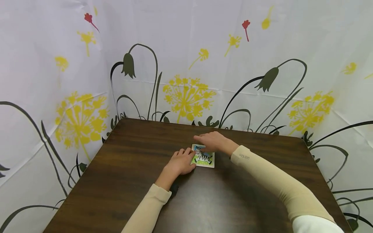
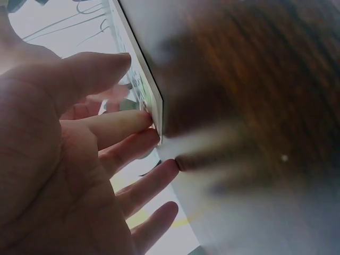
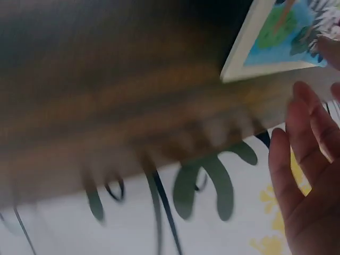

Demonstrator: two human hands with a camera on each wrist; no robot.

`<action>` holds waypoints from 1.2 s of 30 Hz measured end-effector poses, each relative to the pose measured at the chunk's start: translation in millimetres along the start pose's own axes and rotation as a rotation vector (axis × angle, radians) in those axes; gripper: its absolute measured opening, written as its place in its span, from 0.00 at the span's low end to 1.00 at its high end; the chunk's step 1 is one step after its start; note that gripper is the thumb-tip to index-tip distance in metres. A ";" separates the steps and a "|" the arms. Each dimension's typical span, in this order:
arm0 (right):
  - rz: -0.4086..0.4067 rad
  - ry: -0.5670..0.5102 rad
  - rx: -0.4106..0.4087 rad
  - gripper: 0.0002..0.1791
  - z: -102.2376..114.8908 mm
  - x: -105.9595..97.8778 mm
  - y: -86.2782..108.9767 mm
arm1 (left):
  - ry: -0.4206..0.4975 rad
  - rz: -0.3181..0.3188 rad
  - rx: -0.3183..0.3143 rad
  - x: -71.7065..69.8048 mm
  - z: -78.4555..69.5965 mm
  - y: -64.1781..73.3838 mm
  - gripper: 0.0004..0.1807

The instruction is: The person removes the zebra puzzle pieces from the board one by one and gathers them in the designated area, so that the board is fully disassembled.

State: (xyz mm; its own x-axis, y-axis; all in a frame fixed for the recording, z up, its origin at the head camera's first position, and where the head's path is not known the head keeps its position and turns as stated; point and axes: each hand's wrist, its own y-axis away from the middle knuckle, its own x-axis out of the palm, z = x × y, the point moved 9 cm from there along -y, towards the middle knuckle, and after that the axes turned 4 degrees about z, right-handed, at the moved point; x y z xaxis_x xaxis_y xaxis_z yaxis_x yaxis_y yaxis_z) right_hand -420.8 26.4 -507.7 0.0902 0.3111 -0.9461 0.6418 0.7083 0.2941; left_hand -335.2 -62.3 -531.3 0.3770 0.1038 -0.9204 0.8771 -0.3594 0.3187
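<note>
A small square picture board (image 1: 205, 158) with a pale rim and a zebra on green and blue lies flat on the dark wooden table. My left hand (image 1: 181, 161) rests at its left side. In the left wrist view, index and middle fingertips touch the corner of the board (image 2: 155, 106), the other fingers are spread toward the table, and the thumb lies along the edge. My right hand (image 1: 215, 141) reaches over the far right part of the board, fingers extended past its far edge. The right wrist view shows the thumb over the picture (image 3: 271, 32).
The dark brown table (image 1: 140, 145) extends around the board on all sides. Behind it and along its sides hangs a white curtain (image 1: 186, 38) printed with yellow, red and dark green flowers. A dark band sits at the left wrist.
</note>
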 end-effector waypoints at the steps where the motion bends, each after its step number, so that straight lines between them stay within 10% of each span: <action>1: 0.001 -0.068 0.032 0.37 -3.1 1.9 0.3 | 0.003 0.002 0.000 0.8 -0.7 0.2 0.34; 12: -0.002 -0.359 0.175 0.28 -10.4 23.8 -2.3 | -0.006 -0.030 -0.001 0.5 -2.2 -0.1 0.34; 36: -0.066 -0.682 0.093 0.18 -13.0 36.9 -5.2 | -0.004 -0.008 -0.004 6.7 -7.3 2.0 0.39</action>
State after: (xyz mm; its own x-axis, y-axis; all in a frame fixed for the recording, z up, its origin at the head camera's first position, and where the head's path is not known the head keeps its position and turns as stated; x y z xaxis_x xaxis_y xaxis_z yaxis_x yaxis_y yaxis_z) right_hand -430.7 42.4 -542.3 0.4881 -0.2204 -0.8445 0.7220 0.6456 0.2488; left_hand -328.8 -55.5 -535.2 0.3689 0.1032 -0.9237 0.8812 -0.3548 0.3123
